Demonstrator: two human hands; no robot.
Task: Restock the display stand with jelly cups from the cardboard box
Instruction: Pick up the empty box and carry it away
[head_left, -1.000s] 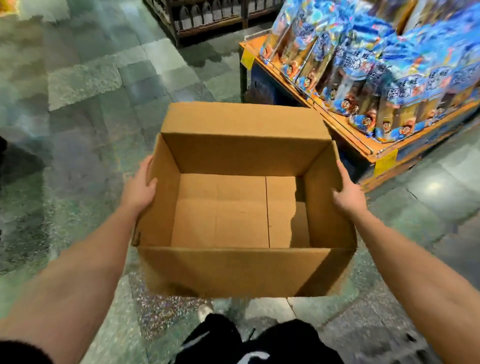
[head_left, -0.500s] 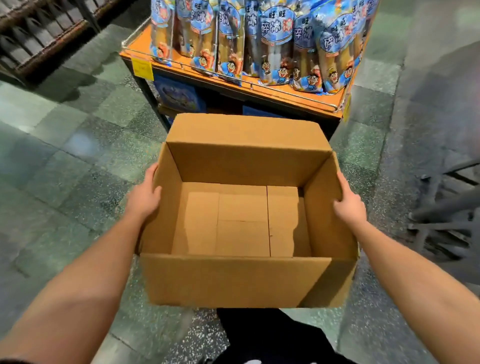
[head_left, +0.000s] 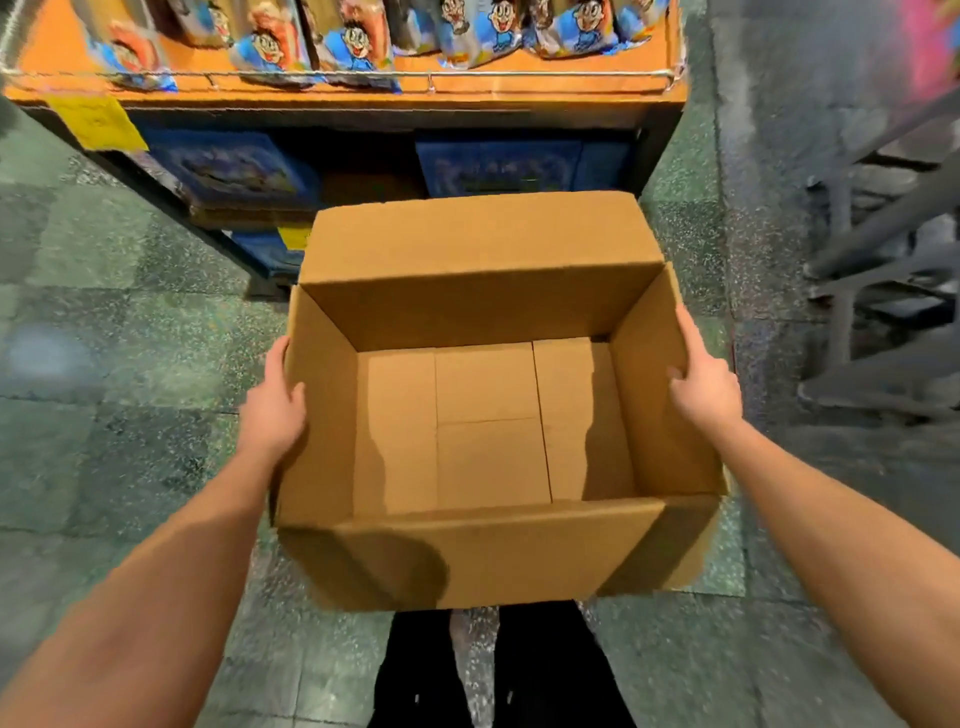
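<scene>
I hold an open brown cardboard box (head_left: 483, 270) in front of me, above the floor. Its inside shows only bare cardboard; no jelly cups are visible in it. My left hand (head_left: 270, 410) grips the left side flap, thumb at the flap's edge. My right hand (head_left: 704, 384) grips the right side flap, thumb on its inner face. Just beyond the box stands the orange display stand (head_left: 519, 85), with blue cartoon-printed packets (head_left: 353, 41) lined up behind a thin wire rail.
Blue cartons (head_left: 498, 166) sit on the stand's lower level, and a yellow price tag (head_left: 96, 122) hangs at its left. A dark metal frame (head_left: 883, 249) stands to the right. Green tiled floor (head_left: 130, 338) spreads left; my black trousers (head_left: 545, 670) show below the box.
The view has swung round so that the display stand, earlier off to the right, is now straight ahead and closer. Both hands keep the same hold on the box.
</scene>
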